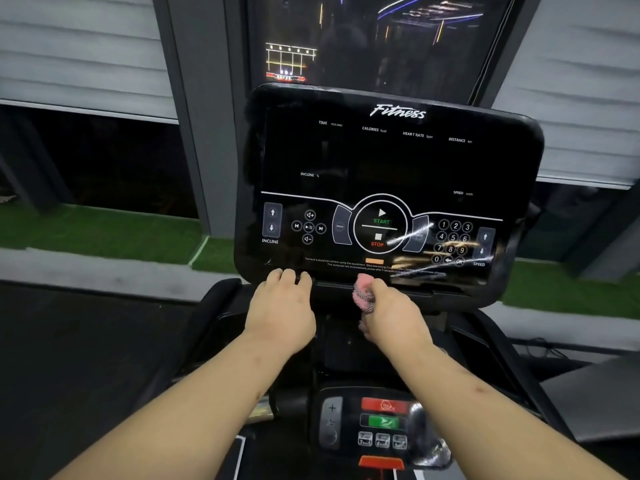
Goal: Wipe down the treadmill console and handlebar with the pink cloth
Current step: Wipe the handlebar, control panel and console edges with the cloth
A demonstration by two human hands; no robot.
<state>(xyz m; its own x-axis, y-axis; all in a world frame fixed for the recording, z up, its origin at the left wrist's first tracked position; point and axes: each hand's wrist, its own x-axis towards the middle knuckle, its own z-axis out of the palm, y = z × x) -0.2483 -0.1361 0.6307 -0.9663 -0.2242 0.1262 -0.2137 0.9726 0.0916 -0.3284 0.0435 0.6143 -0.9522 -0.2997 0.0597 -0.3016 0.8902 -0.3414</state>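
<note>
Console-wiping step: the right hand (391, 315) grips the bunched pink checked cloth (363, 293) at the lower rim of the glossy black treadmill console (381, 161), the left hand (281, 308) rests close-set fingers there, and the next move probably requires sweeping sideways along it.

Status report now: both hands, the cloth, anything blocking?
Left hand rests on console lower edge. Right hand grips pink cloth at the same edge. Nothing blocking.

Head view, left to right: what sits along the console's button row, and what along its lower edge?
Row: INCLINE arrows, media buttons, START/STOP dial, number keypad, SPEED arrows. Edge: left hand, pink cloth, right hand.
</note>
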